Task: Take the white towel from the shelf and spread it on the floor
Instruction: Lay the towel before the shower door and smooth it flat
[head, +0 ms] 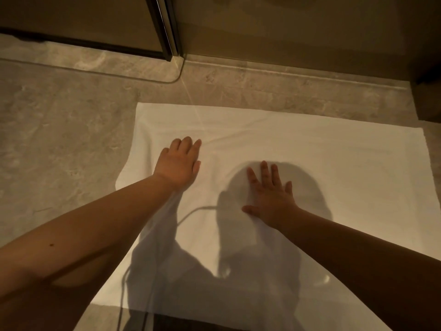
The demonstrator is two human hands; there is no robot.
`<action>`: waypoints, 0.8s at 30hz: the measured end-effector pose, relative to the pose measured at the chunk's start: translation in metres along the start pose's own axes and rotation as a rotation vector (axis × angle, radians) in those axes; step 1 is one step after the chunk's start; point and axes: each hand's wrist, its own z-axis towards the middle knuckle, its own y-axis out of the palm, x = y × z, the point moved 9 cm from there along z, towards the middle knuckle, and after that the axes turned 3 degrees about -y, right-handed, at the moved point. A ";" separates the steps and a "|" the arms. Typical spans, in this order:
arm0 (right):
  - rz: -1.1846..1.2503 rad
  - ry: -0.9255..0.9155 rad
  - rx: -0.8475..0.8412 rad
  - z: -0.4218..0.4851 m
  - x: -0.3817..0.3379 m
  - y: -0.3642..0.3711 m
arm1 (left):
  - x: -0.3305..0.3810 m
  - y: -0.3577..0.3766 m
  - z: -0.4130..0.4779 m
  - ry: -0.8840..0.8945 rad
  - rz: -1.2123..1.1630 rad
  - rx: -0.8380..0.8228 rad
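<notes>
The white towel [322,158] lies unfolded and nearly flat on the stone floor, filling the middle and right of the head view. My left hand [177,161] rests palm down on its left part, fingers together. My right hand [270,197] presses flat on the towel's middle with fingers spread. Neither hand grips the cloth. A few soft creases run across the towel near its far edge. My shadow darkens the near half. No shelf is in view.
The grey marbled floor [62,144] stretches to the left. A glass door with a dark metal frame [167,32] stands at the far side, above a raised stone sill [286,77]. A dark object [427,75] sits at the far right.
</notes>
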 end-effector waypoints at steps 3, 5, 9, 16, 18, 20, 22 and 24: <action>0.004 0.000 -0.008 -0.001 0.000 -0.001 | -0.023 0.023 0.006 -0.113 -0.034 -0.192; -0.003 -0.005 -0.013 -0.001 0.001 -0.001 | -0.029 0.028 0.012 -0.100 0.009 -0.257; -0.001 -0.012 -0.014 -0.001 0.001 -0.001 | -0.034 0.030 0.017 -0.075 0.107 -0.331; -0.007 -0.084 0.085 -0.009 0.005 -0.002 | -0.013 0.040 -0.030 -0.036 -0.011 -0.188; -0.027 -0.095 0.100 -0.012 0.007 0.000 | -0.004 0.053 -0.056 0.006 0.008 -0.204; -0.042 -0.099 0.118 -0.016 0.008 0.002 | 0.000 0.064 -0.080 0.022 0.032 -0.224; -0.058 -0.101 0.137 -0.020 0.008 0.003 | 0.000 0.070 -0.095 0.016 0.045 -0.239; -0.055 -0.085 0.143 -0.025 0.012 0.006 | 0.003 0.071 -0.102 0.024 0.062 -0.250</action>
